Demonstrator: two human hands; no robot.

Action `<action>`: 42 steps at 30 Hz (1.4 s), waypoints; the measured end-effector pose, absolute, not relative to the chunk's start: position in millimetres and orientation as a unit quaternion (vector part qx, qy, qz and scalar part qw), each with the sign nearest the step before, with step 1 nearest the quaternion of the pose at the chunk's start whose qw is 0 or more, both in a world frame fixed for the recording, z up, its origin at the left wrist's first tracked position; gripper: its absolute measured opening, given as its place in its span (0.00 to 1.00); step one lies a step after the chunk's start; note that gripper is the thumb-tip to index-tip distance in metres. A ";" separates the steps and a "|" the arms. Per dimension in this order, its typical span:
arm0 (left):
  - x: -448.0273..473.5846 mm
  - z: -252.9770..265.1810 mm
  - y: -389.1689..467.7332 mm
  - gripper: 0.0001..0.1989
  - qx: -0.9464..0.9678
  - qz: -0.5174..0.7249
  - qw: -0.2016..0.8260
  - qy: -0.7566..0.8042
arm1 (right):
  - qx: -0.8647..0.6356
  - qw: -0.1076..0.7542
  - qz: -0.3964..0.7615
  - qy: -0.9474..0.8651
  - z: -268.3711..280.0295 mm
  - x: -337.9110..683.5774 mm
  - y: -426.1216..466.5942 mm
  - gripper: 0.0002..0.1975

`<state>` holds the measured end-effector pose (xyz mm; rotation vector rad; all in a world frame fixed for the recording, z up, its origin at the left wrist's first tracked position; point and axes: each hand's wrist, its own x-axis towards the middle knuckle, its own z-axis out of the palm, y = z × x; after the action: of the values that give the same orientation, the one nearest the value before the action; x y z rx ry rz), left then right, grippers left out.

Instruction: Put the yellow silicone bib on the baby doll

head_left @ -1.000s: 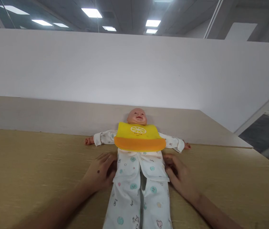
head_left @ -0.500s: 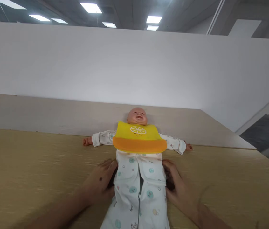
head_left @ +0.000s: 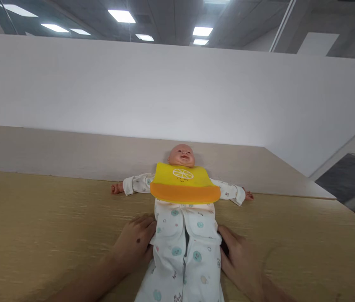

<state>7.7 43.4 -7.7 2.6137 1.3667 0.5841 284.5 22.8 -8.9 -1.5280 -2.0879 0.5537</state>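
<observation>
A baby doll [head_left: 181,156] lies on its back with both arms stretched out sideways. It wears white printed baby clothes [head_left: 173,260] with a front that parts in the middle. Over its chest rests a yellow bib [head_left: 165,173] with an orange pocket and a citrus-slice print. My left hand [head_left: 136,241] is closed at the left edge of the clothes, around hip height. Opposite it, my right hand [head_left: 236,253] is curled closed on the right edge. The fingertips of both hands are partly hidden by the fabric.
The doll lies on a wooden table [head_left: 54,222]. Its head and shoulders reach a paler strip [head_left: 70,151] along the back. Behind stands a white partition [head_left: 165,92], with glass above it. The table's right edge slants away near a grey floor [head_left: 344,172].
My fingers have closed in at the sides of the clothes, and the gap inside my left hand has narrowed. The view has shifted slightly. Doll and bib stay in place.
</observation>
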 end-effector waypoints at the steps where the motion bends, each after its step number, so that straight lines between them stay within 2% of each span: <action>1: 8.3 -8.4 42.8 0.05 0.865 0.196 0.066 0.458 | -0.548 0.264 0.223 -0.762 -8.2 283.6 22.1 0.13; 5: 9.5 -9.7 40.3 0.03 0.861 0.224 0.043 0.454 | -0.534 0.310 0.262 -0.742 -4.2 280.7 22.5 0.12; 13: 5.1 -5.2 38.9 0.06 0.864 0.257 -0.129 0.413 | -0.555 0.280 0.221 -0.752 -5.8 280.2 24.5 0.11; 18: 8.9 -3.8 37.3 0.02 0.846 0.219 -0.038 0.485 | -0.589 0.199 0.148 -0.770 -3.7 276.9 22.4 0.11; 22: 12.6 3.6 38.0 0.06 0.814 0.141 0.026 0.563 | -0.606 0.146 0.119 -0.773 0.0 275.0 21.6 0.08; 25: 14.3 8.9 38.3 0.05 0.812 0.106 0.061 0.571 | -0.604 0.135 0.116 -0.777 -2.7 276.2 21.8 0.09; 29: 15.5 7.3 37.1 0.02 0.817 0.124 0.094 0.555 | -0.597 0.137 0.079 -0.786 -8.8 278.9 21.9 0.10; 37: 11.6 -6.4 38.9 0.05 0.839 0.203 0.066 0.500 | -0.579 0.187 0.039 -0.793 -8.6 280.4 21.0 0.14; 42: 9.3 -9.8 40.5 0.05 0.862 0.224 0.012 0.454 | -0.597 0.152 0.028 -0.787 -6.7 280.2 22.5 0.16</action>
<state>9.3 40.5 -9.8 2.6895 1.4157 0.6979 280.2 22.5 -6.7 -1.7139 -2.2586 0.0814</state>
